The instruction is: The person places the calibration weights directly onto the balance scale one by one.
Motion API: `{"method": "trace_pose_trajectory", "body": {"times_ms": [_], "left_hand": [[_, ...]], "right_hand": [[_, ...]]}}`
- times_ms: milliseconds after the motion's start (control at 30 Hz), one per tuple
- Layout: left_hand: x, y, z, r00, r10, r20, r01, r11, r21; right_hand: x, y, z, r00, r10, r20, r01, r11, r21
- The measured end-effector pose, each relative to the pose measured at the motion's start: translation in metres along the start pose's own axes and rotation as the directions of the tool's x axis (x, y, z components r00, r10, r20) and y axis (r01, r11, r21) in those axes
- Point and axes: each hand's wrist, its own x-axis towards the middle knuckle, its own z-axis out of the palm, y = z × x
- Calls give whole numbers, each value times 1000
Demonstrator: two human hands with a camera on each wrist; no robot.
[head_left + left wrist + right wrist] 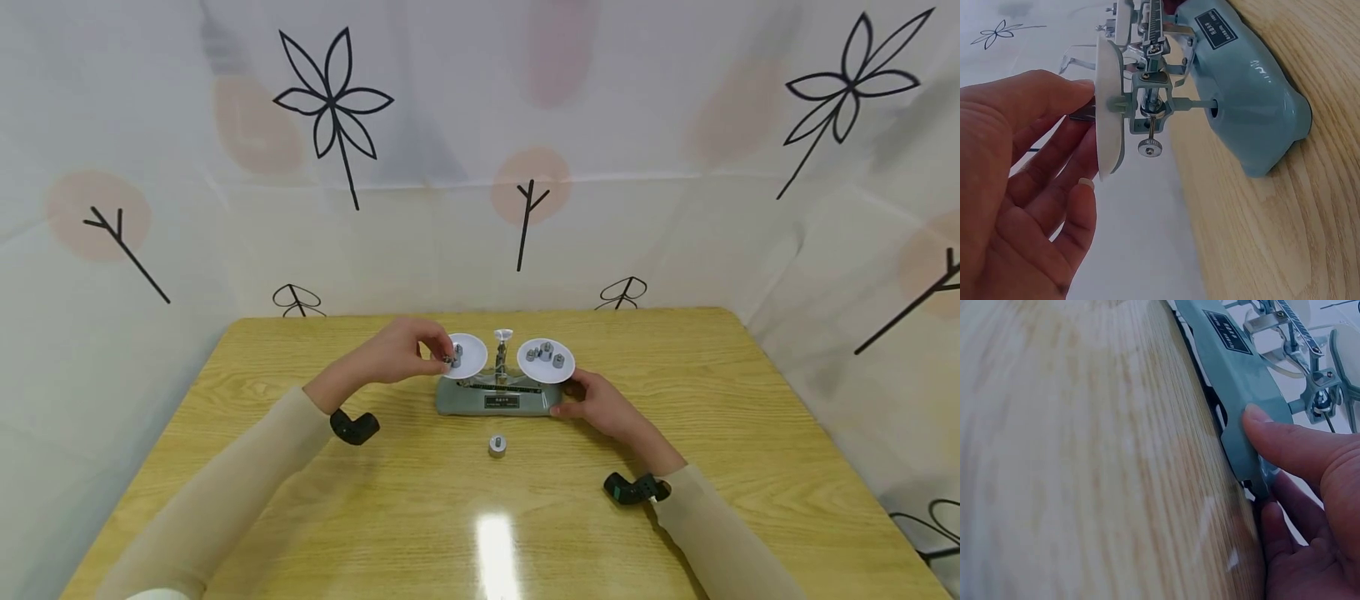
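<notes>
A small balance scale with a grey-green base [465,402] stands on the table. My left hand [401,352] is at the rim of its left white pan [472,360], thumb and fingers pinching a small metal weight [1083,112] against the pan's face. Another weight [458,350] stands on that pan, partly overlapped by my fingertips. On the right pan [551,372] sit several metal weights [547,352]. My right hand [603,407] grips the right end of the base, its thumb [1263,422] on the front face and the other fingers round the end.
One larger metal weight [497,447] stands on the wooden table [420,517] in front of the scale. Behind the table hangs a white cloth [435,242] with plant drawings. A black camera is strapped to each wrist.
</notes>
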Motion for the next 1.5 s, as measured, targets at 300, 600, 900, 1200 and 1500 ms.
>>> {"method": "trace_pose_trajectory", "body": {"times_ms": [300,600,900,1200,1500], "left_hand": [[1,2,4,1000,-20,-2,20,1000,2],[1,3,7,999,-32,-10,32,999,-14],[0,4,6,999,-27,-19,27,1000,-10],[-4,5,4,999,-33,-38,32,999,-39],[-11,12,1,998,-20,-54,18,999,-41]], "right_hand": [[7,35,0,1000,-21,-5,21,1000,7],[7,36,-1,1000,-25,-3,25,1000,7],[5,32,-1,999,-34,8,33,999,36],[1,20,0,1000,-24,3,24,1000,17],[7,34,2,999,-42,2,42,999,0]]}}
